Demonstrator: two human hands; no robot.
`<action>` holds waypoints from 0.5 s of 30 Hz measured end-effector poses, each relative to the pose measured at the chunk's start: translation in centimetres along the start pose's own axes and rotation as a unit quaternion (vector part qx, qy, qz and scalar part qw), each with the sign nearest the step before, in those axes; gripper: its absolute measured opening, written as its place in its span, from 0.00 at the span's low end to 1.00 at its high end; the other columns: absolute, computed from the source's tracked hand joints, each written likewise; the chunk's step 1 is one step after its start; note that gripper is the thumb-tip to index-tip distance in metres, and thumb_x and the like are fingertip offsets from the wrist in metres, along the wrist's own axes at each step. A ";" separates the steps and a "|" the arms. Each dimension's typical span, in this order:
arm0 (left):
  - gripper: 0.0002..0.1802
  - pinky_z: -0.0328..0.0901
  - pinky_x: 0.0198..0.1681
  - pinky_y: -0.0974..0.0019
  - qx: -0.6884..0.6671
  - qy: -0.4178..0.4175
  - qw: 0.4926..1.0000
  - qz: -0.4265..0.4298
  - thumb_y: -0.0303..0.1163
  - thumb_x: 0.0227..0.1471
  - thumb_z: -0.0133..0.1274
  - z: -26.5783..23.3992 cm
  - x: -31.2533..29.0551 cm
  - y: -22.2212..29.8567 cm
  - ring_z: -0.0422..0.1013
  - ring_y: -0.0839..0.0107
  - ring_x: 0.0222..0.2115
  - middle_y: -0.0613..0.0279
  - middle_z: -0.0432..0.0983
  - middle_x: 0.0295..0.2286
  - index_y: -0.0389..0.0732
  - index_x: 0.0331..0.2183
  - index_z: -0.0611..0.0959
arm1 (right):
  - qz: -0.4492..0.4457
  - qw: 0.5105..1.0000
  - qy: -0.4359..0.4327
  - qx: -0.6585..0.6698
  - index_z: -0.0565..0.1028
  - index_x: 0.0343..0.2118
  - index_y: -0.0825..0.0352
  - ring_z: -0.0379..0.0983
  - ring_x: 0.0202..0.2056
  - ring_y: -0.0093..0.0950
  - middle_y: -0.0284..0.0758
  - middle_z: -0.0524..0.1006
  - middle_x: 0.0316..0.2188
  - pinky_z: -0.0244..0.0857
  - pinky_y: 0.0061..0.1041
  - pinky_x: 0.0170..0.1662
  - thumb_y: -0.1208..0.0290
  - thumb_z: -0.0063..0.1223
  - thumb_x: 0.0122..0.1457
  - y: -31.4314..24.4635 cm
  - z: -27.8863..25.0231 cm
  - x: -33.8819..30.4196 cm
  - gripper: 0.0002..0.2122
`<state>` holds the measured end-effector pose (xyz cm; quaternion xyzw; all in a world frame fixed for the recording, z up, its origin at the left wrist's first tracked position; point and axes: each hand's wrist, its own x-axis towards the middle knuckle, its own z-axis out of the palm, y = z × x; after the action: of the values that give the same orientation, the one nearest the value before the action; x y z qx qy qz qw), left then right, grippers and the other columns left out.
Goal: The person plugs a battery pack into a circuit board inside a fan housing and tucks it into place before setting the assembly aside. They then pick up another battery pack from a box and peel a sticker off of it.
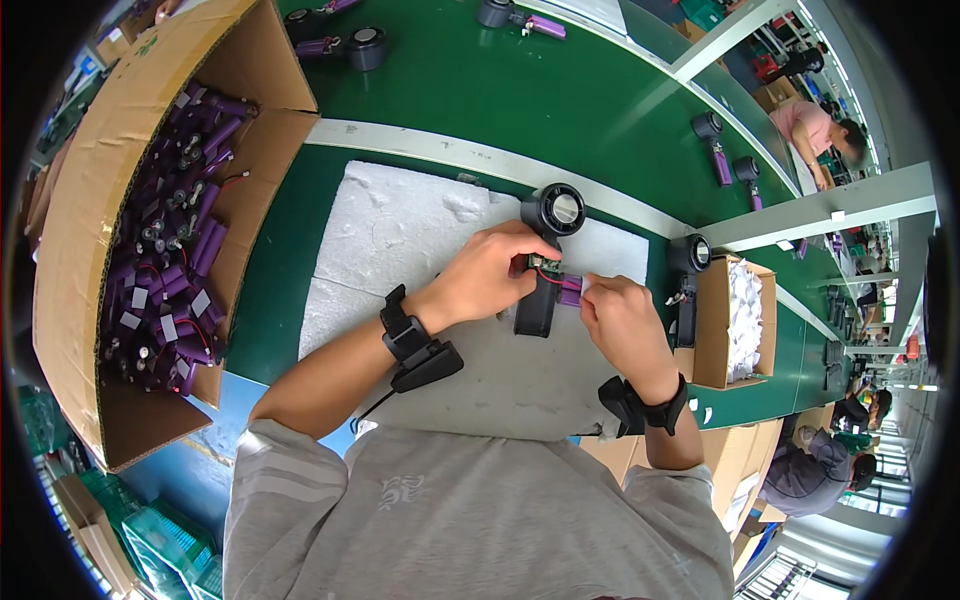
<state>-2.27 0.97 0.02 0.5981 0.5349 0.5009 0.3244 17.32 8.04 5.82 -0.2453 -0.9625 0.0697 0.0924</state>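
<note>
A black handheld fan [555, 210] lies on a white foam sheet [380, 230], its round head away from me and its open handle [534, 312] toward me. My left hand [485, 275] is closed at the fan's neck, thumb and fingers pinching a small green circuit board [544, 264]. A red wire runs from the board to a purple battery [570, 290] beside the handle. My right hand [625, 320] is closed on the battery's right end, where a pale patch shows at the fingertips. The fingers partly hide the board and the battery.
At the left, a large cardboard box [100, 200] holds many purple batteries [180, 250]. Right of the foam stand another fan [688, 255] and a small box of white pieces [743, 320]. More fans [367, 48] with batteries lie on the green surface beyond a pale rail [450, 150].
</note>
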 end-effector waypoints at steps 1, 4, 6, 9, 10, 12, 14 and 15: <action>0.18 0.68 0.32 0.66 -0.006 0.002 1.000 -0.005 0.18 0.39 0.52 0.0 0.0 -0.1 0.71 0.67 0.26 0.57 0.74 0.31 0.41 0.37 0.82 | -0.002 1.000 0.003 -0.015 0.75 0.21 0.73 0.74 0.28 0.41 0.44 0.79 0.29 0.70 0.35 0.34 0.82 0.55 0.44 -0.2 0.2 0.0 0.01; 0.18 0.68 0.32 0.66 -0.018 0.002 1.000 -0.012 0.18 0.39 0.52 0.0 0.0 -0.1 0.71 0.66 0.26 0.57 0.75 0.31 0.41 0.37 0.82 | 0.002 0.999 0.024 -0.031 0.74 0.20 0.74 0.74 0.28 0.41 0.44 0.78 0.28 0.70 0.35 0.33 0.83 0.54 0.43 -0.4 0.8 0.0 0.01; 0.19 0.68 0.33 0.68 -0.008 -0.009 1.000 -0.015 0.18 0.41 0.51 -0.1 0.0 0.1 0.72 0.69 0.27 0.58 0.74 0.32 0.41 0.38 0.82 | 0.002 0.998 0.060 -0.031 0.73 0.19 0.75 0.73 0.27 0.41 0.44 0.78 0.28 0.70 0.34 0.31 0.84 0.53 0.42 -0.5 1.0 -0.1 0.01; 0.19 0.68 0.33 0.69 -0.004 -0.014 1.000 -0.019 0.17 0.41 0.50 -0.1 0.1 0.2 0.72 0.70 0.28 0.59 0.73 0.32 0.41 0.39 0.82 | 0.052 0.997 0.036 -0.037 0.74 0.21 0.74 0.74 0.27 0.41 0.44 0.78 0.28 0.70 0.32 0.31 0.84 0.53 0.43 -0.8 1.1 0.0 0.01; 0.19 0.68 0.33 0.69 -0.004 -0.011 1.000 -0.023 0.17 0.41 0.50 -0.1 0.0 0.2 0.72 0.70 0.28 0.59 0.73 0.32 0.41 0.39 0.82 | 0.073 0.996 0.022 -0.038 0.74 0.22 0.74 0.74 0.27 0.41 0.44 0.78 0.28 0.70 0.32 0.30 0.84 0.54 0.44 -0.8 1.2 0.1 0.01; 0.19 0.68 0.33 0.69 -0.003 -0.005 1.000 -0.029 0.17 0.41 0.50 -0.2 -0.2 0.1 0.72 0.70 0.28 0.60 0.73 0.32 0.41 0.39 0.82 | 0.084 0.996 0.024 0.002 0.75 0.23 0.74 0.74 0.27 0.40 0.44 0.78 0.29 0.69 0.31 0.30 0.83 0.54 0.44 -0.1 1.0 -0.2 0.02; 0.19 0.68 0.33 0.69 -0.007 -0.007 1.000 -0.018 0.17 0.41 0.51 0.0 -0.2 0.0 0.71 0.70 0.27 0.60 0.73 0.31 0.41 0.39 0.82 | 0.108 0.990 0.030 0.081 0.76 0.25 0.74 0.75 0.27 0.39 0.44 0.79 0.30 0.69 0.29 0.30 0.83 0.56 0.45 0.9 0.7 -0.3 0.03; 0.19 0.68 0.33 0.69 -0.007 -0.007 1.000 -0.013 0.17 0.41 0.51 0.0 -0.1 0.0 0.71 0.70 0.27 0.60 0.72 0.31 0.41 0.39 0.82 | 0.102 0.991 0.029 0.084 0.76 0.25 0.74 0.75 0.27 0.39 0.44 0.79 0.30 0.69 0.29 0.30 0.83 0.56 0.45 0.9 0.6 -0.3 0.03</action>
<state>-2.30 0.87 0.01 0.5923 0.5367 0.4963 0.3389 17.84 8.64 5.08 -0.3351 -0.9202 0.1524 0.1334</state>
